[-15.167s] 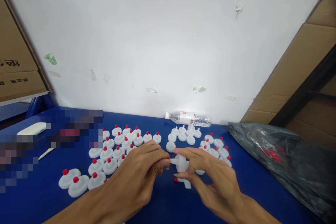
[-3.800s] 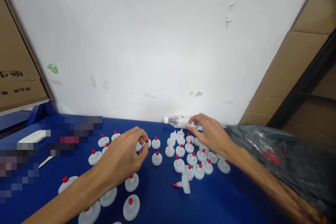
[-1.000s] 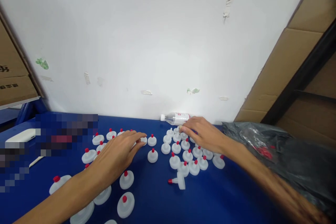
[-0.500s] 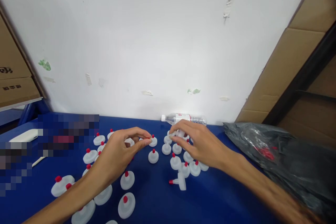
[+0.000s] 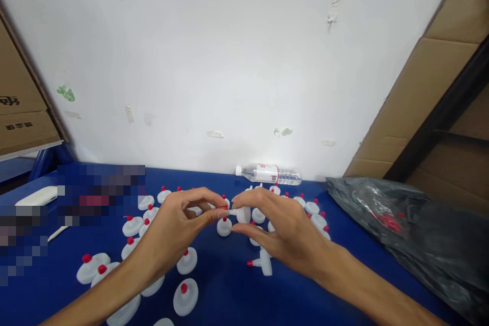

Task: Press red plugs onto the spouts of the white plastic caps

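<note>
Between its thumb and index finger, my left hand (image 5: 181, 221) pinches a small red tip cap (image 5: 224, 208), mostly hidden by the fingers. My right hand (image 5: 282, 221) grips a white plastic nozzle lid (image 5: 243, 215) by its wide base, thumb below and fingers above. The lid lies sideways, its thin spout pointing left and meeting the red cap. Beneath the hands, another lid with a red tip (image 5: 224, 227) stands upright on the blue table (image 5: 225, 285). A red-tipped lid (image 5: 265, 262) lies on its side below my right hand.
Several red-tipped white lids (image 5: 186, 298) stand at the left and front, others behind my right hand. A clear plastic bottle (image 5: 288, 175) lies along the wall. On the right, a dark plastic bag (image 5: 439, 234) bears a clear bag of red caps (image 5: 389, 221). Cardboard (image 5: 416, 91) leans behind.
My right hand has moved left and slightly down, bringing the white nozzle lid to my left hand. The spout now meets the red cap. My left hand has barely shifted.
</note>
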`<control>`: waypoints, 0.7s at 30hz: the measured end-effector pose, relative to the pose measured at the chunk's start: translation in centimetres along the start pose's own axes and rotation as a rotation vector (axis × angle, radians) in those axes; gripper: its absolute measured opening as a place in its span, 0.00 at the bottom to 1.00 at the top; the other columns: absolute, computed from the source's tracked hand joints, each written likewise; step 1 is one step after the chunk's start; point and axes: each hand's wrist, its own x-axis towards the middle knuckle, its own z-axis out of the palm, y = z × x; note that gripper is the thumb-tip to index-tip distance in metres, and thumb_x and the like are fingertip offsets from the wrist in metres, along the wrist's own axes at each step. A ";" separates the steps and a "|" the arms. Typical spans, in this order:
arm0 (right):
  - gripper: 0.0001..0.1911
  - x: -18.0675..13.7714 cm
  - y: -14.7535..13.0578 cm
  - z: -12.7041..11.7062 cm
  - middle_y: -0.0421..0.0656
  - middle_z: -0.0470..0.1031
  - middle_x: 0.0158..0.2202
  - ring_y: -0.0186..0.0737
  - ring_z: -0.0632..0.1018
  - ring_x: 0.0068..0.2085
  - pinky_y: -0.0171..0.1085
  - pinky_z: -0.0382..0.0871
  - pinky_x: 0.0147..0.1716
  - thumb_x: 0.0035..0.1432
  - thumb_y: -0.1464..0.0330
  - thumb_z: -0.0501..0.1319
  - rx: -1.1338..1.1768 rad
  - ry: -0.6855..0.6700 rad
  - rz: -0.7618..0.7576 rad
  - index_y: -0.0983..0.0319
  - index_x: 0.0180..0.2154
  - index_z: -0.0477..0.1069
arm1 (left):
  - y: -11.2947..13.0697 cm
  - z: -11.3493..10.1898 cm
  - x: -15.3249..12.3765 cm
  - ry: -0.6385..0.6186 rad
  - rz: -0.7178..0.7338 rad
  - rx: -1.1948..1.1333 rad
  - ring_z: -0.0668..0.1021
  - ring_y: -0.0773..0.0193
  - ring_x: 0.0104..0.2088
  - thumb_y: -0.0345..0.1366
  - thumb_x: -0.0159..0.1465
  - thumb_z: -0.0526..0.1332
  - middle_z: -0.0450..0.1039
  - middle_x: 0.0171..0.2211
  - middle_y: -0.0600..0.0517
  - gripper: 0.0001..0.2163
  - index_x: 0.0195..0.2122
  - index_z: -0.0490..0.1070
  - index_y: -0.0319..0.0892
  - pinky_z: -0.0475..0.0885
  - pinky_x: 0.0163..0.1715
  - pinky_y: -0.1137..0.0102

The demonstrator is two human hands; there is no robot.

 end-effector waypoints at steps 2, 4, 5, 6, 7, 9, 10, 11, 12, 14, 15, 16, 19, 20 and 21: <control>0.16 0.0 -0.2 0.0 0.41 0.81 0.49 0.36 0.83 0.48 0.34 0.79 0.48 0.67 0.70 0.68 -0.015 0.020 0.001 0.58 0.54 0.69 | 0.0 -0.1 0.0 0.008 -0.002 -0.006 0.62 0.72 0.20 0.46 0.63 0.71 0.71 0.23 0.58 0.09 0.35 0.82 0.46 0.52 0.16 0.75; 0.15 0.0 -0.3 0.0 0.42 0.81 0.49 0.36 0.83 0.48 0.34 0.79 0.47 0.68 0.69 0.68 -0.032 0.045 0.001 0.58 0.53 0.69 | 0.0 -0.1 -0.1 0.011 0.003 -0.016 0.62 0.72 0.19 0.46 0.63 0.72 0.71 0.24 0.58 0.10 0.36 0.82 0.46 0.53 0.16 0.75; 0.14 0.0 -0.2 0.1 0.42 0.81 0.48 0.36 0.83 0.47 0.34 0.80 0.46 0.69 0.69 0.68 -0.037 0.058 -0.002 0.58 0.53 0.69 | 0.1 -0.1 -0.1 0.010 0.007 -0.020 0.62 0.73 0.20 0.46 0.63 0.72 0.72 0.24 0.58 0.09 0.36 0.82 0.46 0.54 0.17 0.75; 0.13 0.0 -0.2 0.2 0.42 0.82 0.48 0.37 0.84 0.47 0.34 0.80 0.46 0.69 0.68 0.67 -0.035 0.068 -0.006 0.57 0.53 0.70 | 0.1 -0.1 -0.1 0.008 0.011 -0.025 0.62 0.73 0.19 0.46 0.63 0.72 0.73 0.25 0.58 0.09 0.36 0.82 0.46 0.54 0.17 0.75; 0.13 0.0 -0.1 0.2 0.42 0.82 0.48 0.37 0.84 0.46 0.35 0.81 0.45 0.69 0.68 0.67 -0.028 0.077 -0.007 0.57 0.52 0.70 | 0.2 0.0 -0.2 0.005 0.014 -0.030 0.62 0.73 0.19 0.45 0.63 0.71 0.73 0.25 0.57 0.09 0.35 0.82 0.46 0.54 0.17 0.75; 0.11 0.0 0.0 0.4 0.43 0.82 0.48 0.38 0.84 0.47 0.36 0.81 0.45 0.69 0.67 0.67 -0.007 0.104 -0.009 0.57 0.51 0.71 | 0.4 0.1 -0.2 0.000 0.021 -0.040 0.61 0.73 0.19 0.45 0.63 0.71 0.74 0.25 0.57 0.09 0.34 0.83 0.45 0.53 0.16 0.74; 0.11 0.1 -0.1 0.5 0.43 0.83 0.47 0.39 0.85 0.47 0.36 0.82 0.45 0.69 0.67 0.67 0.004 0.119 -0.009 0.57 0.51 0.72 | 0.5 0.2 -0.2 -0.003 0.024 -0.043 0.60 0.73 0.18 0.45 0.63 0.70 0.74 0.24 0.56 0.09 0.33 0.83 0.45 0.53 0.16 0.74; 0.10 0.1 -0.1 0.6 0.43 0.83 0.47 0.39 0.85 0.47 0.37 0.82 0.46 0.69 0.67 0.67 0.013 0.131 -0.005 0.57 0.50 0.72 | 0.5 0.2 -0.2 -0.006 0.026 -0.044 0.60 0.73 0.18 0.45 0.63 0.70 0.74 0.24 0.56 0.10 0.34 0.83 0.44 0.52 0.16 0.74; 0.10 0.1 -0.2 0.6 0.43 0.83 0.47 0.39 0.85 0.47 0.37 0.82 0.46 0.69 0.66 0.67 0.018 0.138 -0.004 0.57 0.50 0.72 | 0.5 0.3 -0.2 -0.010 0.030 -0.043 0.61 0.72 0.18 0.45 0.63 0.70 0.74 0.24 0.56 0.09 0.34 0.84 0.45 0.53 0.16 0.74; 0.10 0.2 -0.3 0.5 0.42 0.84 0.47 0.38 0.85 0.48 0.36 0.82 0.47 0.69 0.67 0.68 0.019 0.131 -0.005 0.57 0.50 0.72 | 0.4 0.2 -0.2 -0.013 0.043 -0.037 0.65 0.71 0.20 0.45 0.64 0.70 0.76 0.25 0.55 0.09 0.37 0.85 0.46 0.58 0.17 0.74; 0.11 0.2 -0.4 0.4 0.42 0.84 0.47 0.38 0.85 0.48 0.35 0.81 0.48 0.68 0.67 0.68 0.017 0.123 -0.006 0.57 0.51 0.72 | 0.3 0.2 -0.2 -0.014 0.053 -0.033 0.68 0.70 0.21 0.44 0.65 0.70 0.78 0.27 0.55 0.09 0.38 0.85 0.46 0.61 0.19 0.74; 0.12 0.2 -0.4 0.3 0.42 0.84 0.48 0.38 0.85 0.48 0.35 0.81 0.48 0.68 0.68 0.68 0.015 0.115 -0.005 0.57 0.51 0.72 | 0.2 0.1 -0.2 -0.014 0.066 -0.028 0.71 0.69 0.24 0.44 0.66 0.69 0.79 0.29 0.54 0.08 0.39 0.85 0.47 0.65 0.21 0.74; 0.12 0.2 -0.4 0.0 0.42 0.83 0.49 0.38 0.85 0.48 0.36 0.82 0.47 0.69 0.67 0.67 0.001 0.080 0.011 0.56 0.52 0.72 | 0.1 0.0 -0.3 -0.026 0.121 -0.004 0.78 0.63 0.32 0.45 0.68 0.67 0.82 0.34 0.52 0.09 0.38 0.85 0.48 0.72 0.28 0.72; 0.11 0.2 -0.3 0.0 0.42 0.83 0.49 0.38 0.85 0.48 0.36 0.82 0.46 0.70 0.67 0.67 -0.007 0.065 0.015 0.55 0.52 0.72 | 0.1 0.0 -0.3 -0.032 0.140 0.013 0.80 0.62 0.34 0.45 0.68 0.66 0.83 0.35 0.52 0.10 0.37 0.85 0.48 0.73 0.29 0.72; 0.11 0.2 -0.3 0.0 0.42 0.83 0.49 0.39 0.85 0.48 0.37 0.82 0.46 0.70 0.67 0.66 -0.013 0.049 0.014 0.55 0.52 0.72 | 0.1 0.0 -0.3 -0.034 0.158 0.035 0.80 0.61 0.35 0.46 0.69 0.65 0.83 0.36 0.51 0.11 0.37 0.85 0.48 0.74 0.30 0.72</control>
